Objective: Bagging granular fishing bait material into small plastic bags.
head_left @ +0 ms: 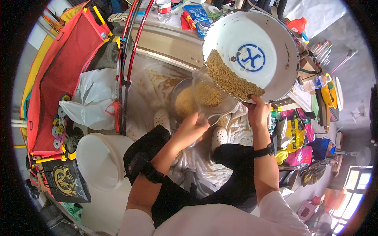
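My right hand (258, 113) is closed on the lower rim of a large white enamel basin (271, 43) with a blue mark inside. The basin is tilted toward me and to the left. Brown pellets (230, 78) lie banked along its lower left side. My left hand (191, 129) is wrapped round the handle of a see-through plastic jug (227, 105), just below the basin's lower left rim. Pellets (208, 94) show in the jug. Partly behind it, a round bowl (173, 95) on the floor holds finer yellowish grains (186, 103).
A white bucket (96, 159) stands left of my legs, near a white plastic bag (92, 98) and a red folding cart (67, 82). Red and black poles (126, 67) rise beside the bag. Spilled grains lie on the floor sheeting (147, 84). A cluttered table (173, 31) is ahead.
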A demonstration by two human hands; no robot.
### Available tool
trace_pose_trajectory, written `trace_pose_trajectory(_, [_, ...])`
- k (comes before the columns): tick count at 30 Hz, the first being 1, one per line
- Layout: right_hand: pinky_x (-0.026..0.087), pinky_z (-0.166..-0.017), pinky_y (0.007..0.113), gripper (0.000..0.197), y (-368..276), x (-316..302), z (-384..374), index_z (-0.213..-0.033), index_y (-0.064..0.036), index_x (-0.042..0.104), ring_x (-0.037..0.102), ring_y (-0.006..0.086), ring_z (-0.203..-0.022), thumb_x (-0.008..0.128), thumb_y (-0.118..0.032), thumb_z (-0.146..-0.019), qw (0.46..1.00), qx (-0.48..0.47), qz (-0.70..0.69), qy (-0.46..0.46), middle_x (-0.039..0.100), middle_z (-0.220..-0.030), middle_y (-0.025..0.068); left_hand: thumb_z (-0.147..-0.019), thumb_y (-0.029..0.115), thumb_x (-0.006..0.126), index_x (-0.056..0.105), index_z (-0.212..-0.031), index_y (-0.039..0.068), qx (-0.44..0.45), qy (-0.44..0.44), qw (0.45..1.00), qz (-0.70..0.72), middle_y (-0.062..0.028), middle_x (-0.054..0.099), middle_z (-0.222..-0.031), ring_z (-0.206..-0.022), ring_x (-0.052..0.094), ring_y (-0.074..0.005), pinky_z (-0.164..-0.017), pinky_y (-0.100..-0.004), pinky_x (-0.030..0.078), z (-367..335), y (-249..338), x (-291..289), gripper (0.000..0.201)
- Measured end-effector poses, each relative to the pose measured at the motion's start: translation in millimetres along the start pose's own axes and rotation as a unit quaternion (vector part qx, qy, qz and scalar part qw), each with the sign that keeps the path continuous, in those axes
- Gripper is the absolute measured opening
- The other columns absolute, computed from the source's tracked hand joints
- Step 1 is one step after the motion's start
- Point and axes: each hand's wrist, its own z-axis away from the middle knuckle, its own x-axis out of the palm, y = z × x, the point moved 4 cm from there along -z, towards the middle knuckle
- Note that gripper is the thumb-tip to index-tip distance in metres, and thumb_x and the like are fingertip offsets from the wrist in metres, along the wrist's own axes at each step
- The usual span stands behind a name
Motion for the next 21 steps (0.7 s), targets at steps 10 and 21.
trace_pose_trajectory(10, [0.058, -0.067, 0.045, 0.042, -1, 1, 0, -0.116, -0.0008, 0.041, 0.059, 0.0296, -0.090, 0.046, 0.008, -0.076, 1.000, -0.014, -0.005, -0.014, 0.052, -0.105, 0.0153, -0.086, 0.016, 0.058, 0.049, -0.100, 0.001, 0.002, 0.002, 1.000, 0.006, -0.0041, 0.054, -0.087, -0.065, 0.053, -0.0093, -0.051, -0.0250, 0.045, 1, 2, 3, 0.022])
trace_pose_trajectory(21, [0.057, -0.073, 0.045, 0.035, 0, -4, -5, -0.110, -0.0011, 0.046, 0.059, 0.0250, -0.087, 0.045, 0.009, -0.077, 0.998, -0.049, 0.031, -0.036, 0.052, -0.100, 0.0117, -0.086, 0.015, 0.058, 0.050, -0.098, 0.002, 0.007, 0.005, 1.000, -0.002, -0.0027, 0.054, -0.084, -0.063, 0.053, -0.0092, -0.051, -0.0245, 0.045, 1, 9, 5, 0.019])
